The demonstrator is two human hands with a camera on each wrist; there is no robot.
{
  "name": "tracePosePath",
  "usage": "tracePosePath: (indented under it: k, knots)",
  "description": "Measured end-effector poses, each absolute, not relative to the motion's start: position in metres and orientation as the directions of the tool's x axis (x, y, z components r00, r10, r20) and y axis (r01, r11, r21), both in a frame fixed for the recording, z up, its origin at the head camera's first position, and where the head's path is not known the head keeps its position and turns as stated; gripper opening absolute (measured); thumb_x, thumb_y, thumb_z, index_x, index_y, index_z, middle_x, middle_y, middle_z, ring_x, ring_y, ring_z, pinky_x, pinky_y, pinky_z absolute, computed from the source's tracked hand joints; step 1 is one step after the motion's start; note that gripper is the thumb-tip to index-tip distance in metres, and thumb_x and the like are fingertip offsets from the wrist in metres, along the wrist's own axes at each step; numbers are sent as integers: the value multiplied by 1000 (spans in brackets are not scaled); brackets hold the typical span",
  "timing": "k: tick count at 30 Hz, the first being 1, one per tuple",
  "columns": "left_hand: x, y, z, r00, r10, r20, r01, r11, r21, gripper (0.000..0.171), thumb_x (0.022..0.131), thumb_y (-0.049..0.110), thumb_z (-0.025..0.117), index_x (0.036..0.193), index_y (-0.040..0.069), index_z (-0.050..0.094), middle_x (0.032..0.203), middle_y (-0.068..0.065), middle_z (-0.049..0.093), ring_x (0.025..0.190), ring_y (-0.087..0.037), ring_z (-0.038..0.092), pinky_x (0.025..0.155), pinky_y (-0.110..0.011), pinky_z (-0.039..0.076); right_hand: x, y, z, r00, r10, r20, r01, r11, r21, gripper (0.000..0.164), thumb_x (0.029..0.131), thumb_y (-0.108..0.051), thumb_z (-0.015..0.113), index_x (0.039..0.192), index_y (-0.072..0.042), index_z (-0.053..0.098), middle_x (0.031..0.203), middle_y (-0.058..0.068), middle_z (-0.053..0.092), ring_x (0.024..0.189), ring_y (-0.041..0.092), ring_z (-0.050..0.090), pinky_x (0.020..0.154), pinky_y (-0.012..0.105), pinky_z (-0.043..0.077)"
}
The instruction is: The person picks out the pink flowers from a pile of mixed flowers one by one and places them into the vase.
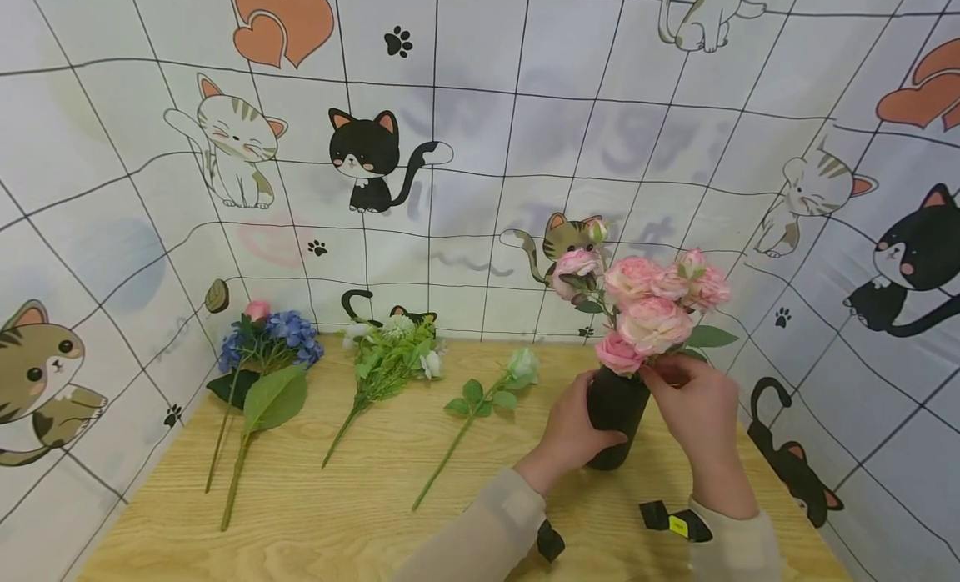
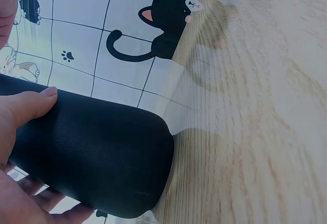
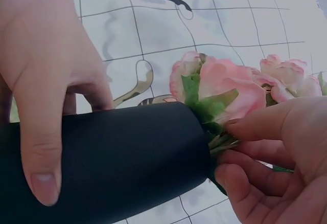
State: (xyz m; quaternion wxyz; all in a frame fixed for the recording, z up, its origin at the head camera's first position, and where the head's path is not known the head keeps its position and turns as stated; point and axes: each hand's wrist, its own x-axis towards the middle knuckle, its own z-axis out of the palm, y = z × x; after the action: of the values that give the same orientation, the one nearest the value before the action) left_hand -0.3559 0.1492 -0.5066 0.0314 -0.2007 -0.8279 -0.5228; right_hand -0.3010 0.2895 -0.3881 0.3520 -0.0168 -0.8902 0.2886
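A black vase [image 1: 617, 411] stands at the right side of the wooden table, holding a bunch of pink roses [image 1: 654, 325]. My left hand [image 1: 567, 436] grips the vase round its side; in the left wrist view the thumb lies along the dark wall of the vase [image 2: 102, 147]. At the rim, my right hand [image 1: 699, 411] pinches the flower stems [image 3: 223, 143] just below the blooms, as the right wrist view shows. The lower stems are hidden inside the vase.
Left of the vase lie a single pale rose [image 1: 522, 365], a green-and-white spray [image 1: 386, 357] and blue hydrangeas [image 1: 296, 336] with broad leaves and a pink bud. A cloth backdrop [image 1: 480, 140] with printed cats rises behind the wooden table [image 1: 337, 524].
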Motion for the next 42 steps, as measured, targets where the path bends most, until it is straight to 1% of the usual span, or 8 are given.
tracePosePath:
  k: [6, 9, 12, 17, 21, 27, 33, 42]
  knots:
    - [-357, 148, -507, -911, 305, 277, 380, 365, 850, 94, 79, 34, 96, 156, 22, 44, 151, 2, 60, 137, -17, 59, 115, -38, 50, -301, 293, -386, -779, 210, 591, -157, 847, -508, 17, 90, -15, 83, 99, -1, 83, 89, 20, 81, 81, 38, 77, 64, 27, 50]
    - [-358, 148, -506, -913, 304, 272, 375, 362, 854, 93, 79, 34, 96, 156, 23, 44, 150, 2, 60, 136, -16, 59, 115, -38, 51, -302, 294, -386, -780, 181, 600, -167, 863, -478, 15, 90, -13, 82, 98, 0, 83, 88, 21, 80, 79, 39, 77, 64, 34, 54]
    - [-358, 149, -506, -915, 304, 265, 368, 362, 856, 93, 79, 34, 96, 156, 23, 45, 150, 3, 60, 136, -16, 59, 115, -39, 50, -302, 293, -386, -783, 160, 601, -166, 877, -450, 12, 89, -9, 81, 95, 1, 82, 85, 22, 79, 73, 38, 73, 62, 37, 53]
    - [-358, 149, -506, -915, 305, 263, 369, 371, 852, 94, 79, 35, 96, 156, 23, 44, 151, 2, 59, 138, -17, 59, 115, -40, 50, -303, 294, -386, -814, 154, 560, -140, 884, -447, 10, 87, -6, 80, 92, 2, 81, 84, 21, 77, 70, 33, 67, 61, 33, 46]
    - [-358, 150, -506, -914, 307, 265, 373, 379, 847, 94, 79, 35, 96, 156, 23, 44, 151, 2, 59, 138, -18, 59, 115, -39, 50, -304, 298, -386, -848, 165, 503, -123, 863, -491, 13, 88, -9, 79, 94, 3, 80, 86, 22, 77, 75, 34, 70, 63, 33, 49]
    - [-358, 150, -506, -916, 306, 259, 367, 382, 848, 95, 78, 35, 97, 156, 23, 44, 151, 3, 59, 138, -17, 58, 115, -38, 50, -303, 307, -385, -893, 164, 419, -106, 828, -550, 23, 92, -18, 81, 106, 0, 82, 98, 21, 80, 87, 38, 75, 68, 32, 55]
    - [-359, 149, -506, -918, 305, 253, 362, 385, 849, 95, 78, 35, 97, 156, 23, 44, 152, 2, 59, 138, -17, 58, 116, -39, 50, -302, 312, -383, -895, 153, 419, -115, 829, -547, 23, 90, -22, 84, 103, -3, 83, 95, 17, 81, 85, 34, 77, 67, 33, 55]
    - [-358, 149, -507, -919, 310, 242, 354, 383, 853, 95, 79, 34, 96, 157, 23, 43, 154, 3, 57, 141, -17, 56, 117, -40, 49, -296, 316, -377, -934, 139, 329, -58, 851, -523, 27, 91, -31, 84, 101, -5, 82, 94, 15, 81, 86, 32, 76, 66, 34, 53]
